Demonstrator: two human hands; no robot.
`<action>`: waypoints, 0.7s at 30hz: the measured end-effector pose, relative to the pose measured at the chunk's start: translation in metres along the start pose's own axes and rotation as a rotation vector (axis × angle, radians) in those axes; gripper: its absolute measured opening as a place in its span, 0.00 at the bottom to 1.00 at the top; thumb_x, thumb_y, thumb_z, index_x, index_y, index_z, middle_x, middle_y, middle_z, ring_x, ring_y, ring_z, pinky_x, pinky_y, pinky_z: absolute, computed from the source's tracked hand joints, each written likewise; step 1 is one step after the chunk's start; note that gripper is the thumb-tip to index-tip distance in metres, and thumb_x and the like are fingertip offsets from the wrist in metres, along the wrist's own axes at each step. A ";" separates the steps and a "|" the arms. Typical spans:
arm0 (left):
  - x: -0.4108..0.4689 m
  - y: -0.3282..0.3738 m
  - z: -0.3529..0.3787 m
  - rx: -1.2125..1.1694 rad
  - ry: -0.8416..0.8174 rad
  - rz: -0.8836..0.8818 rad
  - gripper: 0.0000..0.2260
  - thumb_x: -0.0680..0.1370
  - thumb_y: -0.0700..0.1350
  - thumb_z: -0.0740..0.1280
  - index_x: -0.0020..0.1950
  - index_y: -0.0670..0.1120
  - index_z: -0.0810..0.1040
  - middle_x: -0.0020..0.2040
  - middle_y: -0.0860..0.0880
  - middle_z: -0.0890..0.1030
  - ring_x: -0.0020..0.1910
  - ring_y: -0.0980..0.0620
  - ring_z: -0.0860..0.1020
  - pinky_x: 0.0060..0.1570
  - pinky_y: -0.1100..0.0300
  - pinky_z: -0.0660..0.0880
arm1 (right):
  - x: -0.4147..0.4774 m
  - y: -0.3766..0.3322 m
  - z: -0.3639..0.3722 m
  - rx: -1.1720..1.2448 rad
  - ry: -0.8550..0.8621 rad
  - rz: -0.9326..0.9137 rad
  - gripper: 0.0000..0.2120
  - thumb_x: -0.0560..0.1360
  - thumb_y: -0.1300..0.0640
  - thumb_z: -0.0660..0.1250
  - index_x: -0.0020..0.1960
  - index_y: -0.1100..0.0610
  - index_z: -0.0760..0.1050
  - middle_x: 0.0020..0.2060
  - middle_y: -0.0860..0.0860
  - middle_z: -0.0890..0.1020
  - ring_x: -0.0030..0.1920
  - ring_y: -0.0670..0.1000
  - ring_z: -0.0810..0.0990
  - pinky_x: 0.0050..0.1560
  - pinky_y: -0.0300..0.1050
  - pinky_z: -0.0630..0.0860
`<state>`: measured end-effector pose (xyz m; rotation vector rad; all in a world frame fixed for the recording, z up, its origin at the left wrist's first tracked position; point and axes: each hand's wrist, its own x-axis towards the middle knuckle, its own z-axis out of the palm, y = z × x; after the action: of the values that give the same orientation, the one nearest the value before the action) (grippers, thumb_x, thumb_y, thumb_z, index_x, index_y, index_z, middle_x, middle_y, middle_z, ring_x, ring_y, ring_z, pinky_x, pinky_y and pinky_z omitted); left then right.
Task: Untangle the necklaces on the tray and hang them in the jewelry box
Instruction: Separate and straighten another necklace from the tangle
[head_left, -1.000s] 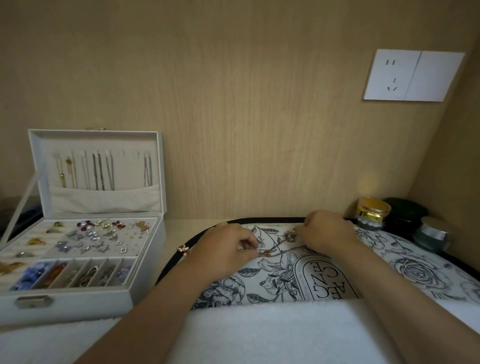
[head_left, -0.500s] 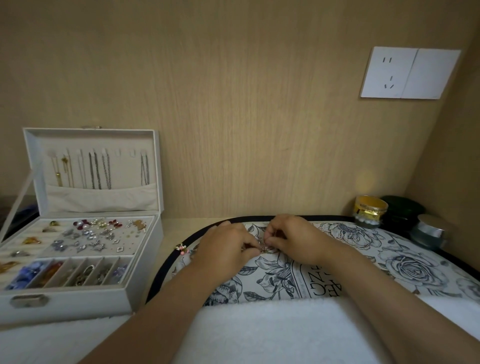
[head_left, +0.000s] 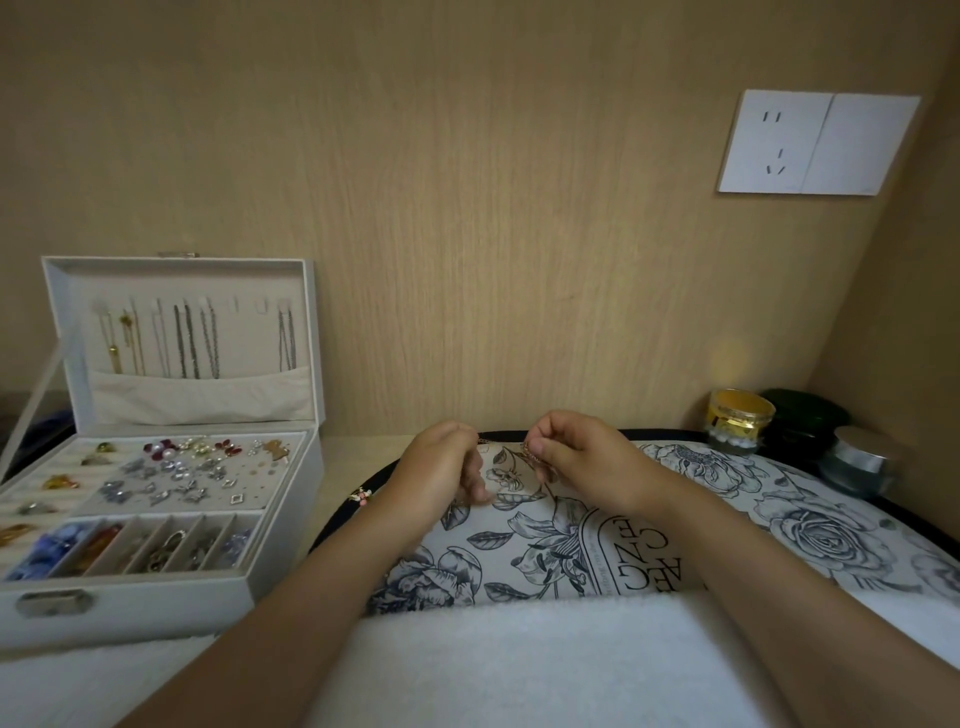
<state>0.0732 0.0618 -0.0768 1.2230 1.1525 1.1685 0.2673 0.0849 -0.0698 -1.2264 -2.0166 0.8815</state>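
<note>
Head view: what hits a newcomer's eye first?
At centre, the left hand and right hand pinch a thin chain over the flowered tray. At left, the white jewelry box stands open, with hung necklaces in its lid.

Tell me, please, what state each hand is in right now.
Left hand: fingers curled, apparently pinching one end of the thin necklace.
Right hand: closed, pinching the same necklace.
</note>
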 end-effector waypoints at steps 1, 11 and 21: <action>0.000 0.001 0.001 -0.047 -0.021 -0.034 0.10 0.82 0.39 0.57 0.40 0.43 0.69 0.29 0.49 0.68 0.25 0.50 0.67 0.32 0.48 0.81 | 0.000 -0.001 0.001 0.009 0.004 0.003 0.06 0.84 0.56 0.60 0.49 0.54 0.75 0.33 0.46 0.83 0.33 0.49 0.72 0.36 0.45 0.71; 0.000 0.001 -0.013 0.679 0.135 0.321 0.11 0.85 0.48 0.54 0.48 0.44 0.70 0.37 0.48 0.75 0.34 0.53 0.71 0.36 0.56 0.68 | -0.002 -0.003 0.005 -0.070 0.011 0.035 0.09 0.84 0.56 0.59 0.46 0.51 0.73 0.34 0.43 0.79 0.28 0.38 0.72 0.31 0.33 0.69; 0.006 -0.001 -0.028 0.940 0.268 0.418 0.06 0.84 0.50 0.57 0.51 0.50 0.71 0.32 0.53 0.75 0.29 0.54 0.72 0.33 0.54 0.71 | 0.004 0.002 0.003 -0.136 0.157 -0.021 0.05 0.81 0.57 0.65 0.47 0.50 0.78 0.37 0.46 0.82 0.36 0.39 0.78 0.43 0.34 0.75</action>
<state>0.0460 0.0696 -0.0785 2.1371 1.8078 1.1292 0.2646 0.0883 -0.0731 -1.3033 -1.9857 0.6259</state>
